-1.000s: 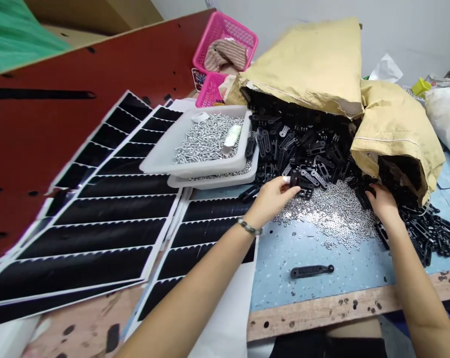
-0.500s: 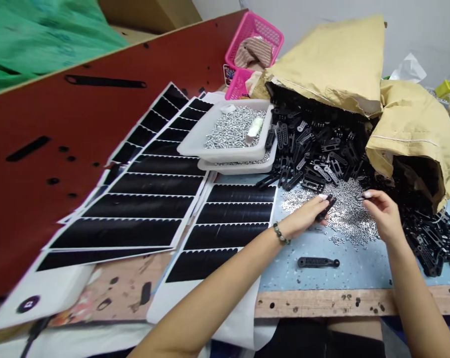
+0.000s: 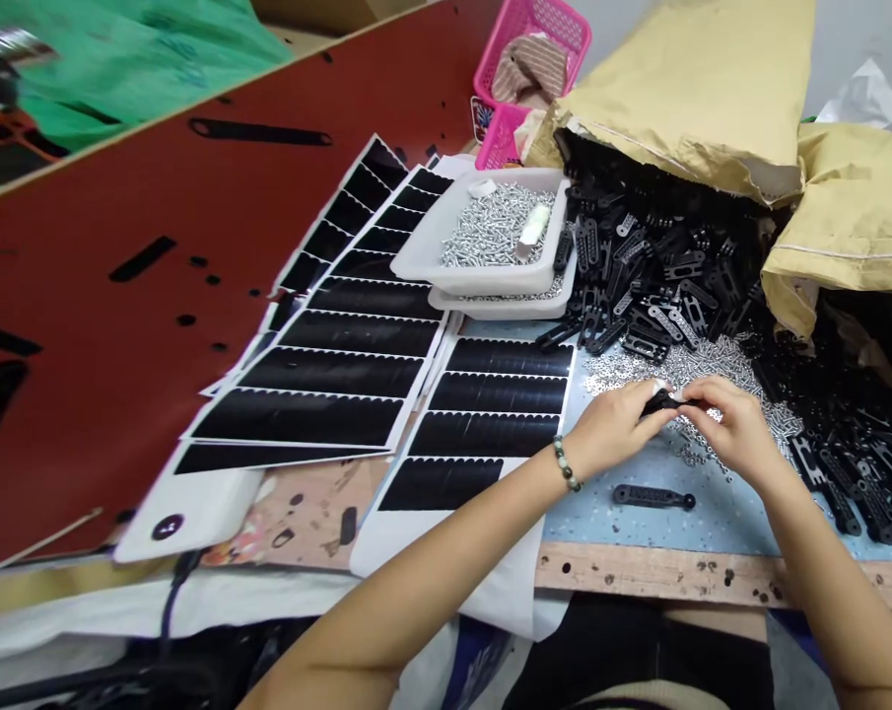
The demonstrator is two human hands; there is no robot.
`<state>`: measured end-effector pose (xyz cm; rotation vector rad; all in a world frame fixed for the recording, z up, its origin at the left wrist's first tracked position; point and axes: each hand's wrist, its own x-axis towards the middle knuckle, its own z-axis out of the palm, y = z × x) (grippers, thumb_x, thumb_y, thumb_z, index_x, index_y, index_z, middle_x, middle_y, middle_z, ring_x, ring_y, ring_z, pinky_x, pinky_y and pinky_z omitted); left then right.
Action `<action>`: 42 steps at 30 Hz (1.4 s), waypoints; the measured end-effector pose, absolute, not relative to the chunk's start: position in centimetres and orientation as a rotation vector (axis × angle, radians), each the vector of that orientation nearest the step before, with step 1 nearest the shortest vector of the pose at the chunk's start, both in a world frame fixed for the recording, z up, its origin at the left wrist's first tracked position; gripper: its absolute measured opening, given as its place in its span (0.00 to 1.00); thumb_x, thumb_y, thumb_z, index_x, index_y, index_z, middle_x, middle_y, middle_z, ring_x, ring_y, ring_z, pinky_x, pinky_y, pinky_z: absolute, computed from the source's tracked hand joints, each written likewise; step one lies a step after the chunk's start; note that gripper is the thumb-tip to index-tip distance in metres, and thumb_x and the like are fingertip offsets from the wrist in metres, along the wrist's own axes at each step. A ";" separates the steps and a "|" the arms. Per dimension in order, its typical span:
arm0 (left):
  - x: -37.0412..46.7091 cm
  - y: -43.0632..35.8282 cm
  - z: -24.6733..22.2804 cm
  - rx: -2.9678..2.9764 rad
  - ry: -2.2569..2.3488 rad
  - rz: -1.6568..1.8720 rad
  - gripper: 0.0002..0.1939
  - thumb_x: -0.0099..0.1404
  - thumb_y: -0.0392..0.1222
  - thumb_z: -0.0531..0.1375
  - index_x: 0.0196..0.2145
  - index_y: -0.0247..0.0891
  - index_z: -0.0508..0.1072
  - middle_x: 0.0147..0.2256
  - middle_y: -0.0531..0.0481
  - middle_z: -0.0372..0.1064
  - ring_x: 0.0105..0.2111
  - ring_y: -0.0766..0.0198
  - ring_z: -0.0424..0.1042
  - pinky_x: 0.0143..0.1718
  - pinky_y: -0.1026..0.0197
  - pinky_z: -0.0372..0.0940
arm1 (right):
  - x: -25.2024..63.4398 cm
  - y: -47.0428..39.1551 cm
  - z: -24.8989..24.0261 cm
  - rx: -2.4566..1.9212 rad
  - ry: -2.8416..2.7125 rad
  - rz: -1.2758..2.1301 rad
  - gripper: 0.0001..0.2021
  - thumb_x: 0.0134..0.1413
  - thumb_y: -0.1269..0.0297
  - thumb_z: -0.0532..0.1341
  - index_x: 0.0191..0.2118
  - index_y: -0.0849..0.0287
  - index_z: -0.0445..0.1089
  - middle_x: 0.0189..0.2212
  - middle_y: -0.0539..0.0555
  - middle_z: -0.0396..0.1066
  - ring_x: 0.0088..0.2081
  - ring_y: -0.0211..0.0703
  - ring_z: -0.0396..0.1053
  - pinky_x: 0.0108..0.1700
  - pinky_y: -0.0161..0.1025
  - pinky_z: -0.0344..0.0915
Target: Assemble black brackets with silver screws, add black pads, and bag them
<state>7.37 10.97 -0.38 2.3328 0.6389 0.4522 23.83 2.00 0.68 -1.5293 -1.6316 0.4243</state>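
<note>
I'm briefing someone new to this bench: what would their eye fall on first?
Likely the large tan paper sacks at the back right, with black parts heaped at their mouths. Nearer, small shiny metal pieces spread across the blue surface, and by them the left hand and right hand meet at a small black piece. To the left, white sheets with black strips lie beside a red panel.
</note>
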 end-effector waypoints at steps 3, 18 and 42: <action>7.0 10.8 -0.4 2.453 0.626 0.394 0.11 0.68 0.47 0.52 0.35 0.37 0.67 0.31 0.49 0.69 0.32 0.60 0.70 0.33 0.60 0.63 | 23.3 1.7 0.3 -1.567 -1.634 0.422 0.05 0.58 0.63 0.57 0.36 0.56 0.69 0.33 0.53 0.71 0.33 0.41 0.69 0.36 0.39 0.68; 3.6 11.3 -3.7 2.423 0.589 0.354 0.07 0.68 0.42 0.53 0.37 0.37 0.69 0.39 0.47 0.66 0.42 0.57 0.64 0.45 0.54 0.62 | 21.7 0.8 -3.9 -1.877 -1.774 0.107 0.09 0.60 0.66 0.55 0.44 0.60 0.68 0.40 0.58 0.69 0.43 0.48 0.64 0.46 0.45 0.63; 3.9 14.0 -4.0 2.373 0.295 0.205 0.10 0.69 0.38 0.53 0.43 0.38 0.73 0.39 0.47 0.67 0.41 0.61 0.65 0.46 0.58 0.59 | 20.2 -0.7 -5.9 -1.721 -1.882 0.163 0.09 0.62 0.66 0.54 0.42 0.60 0.70 0.35 0.58 0.71 0.38 0.47 0.67 0.41 0.44 0.67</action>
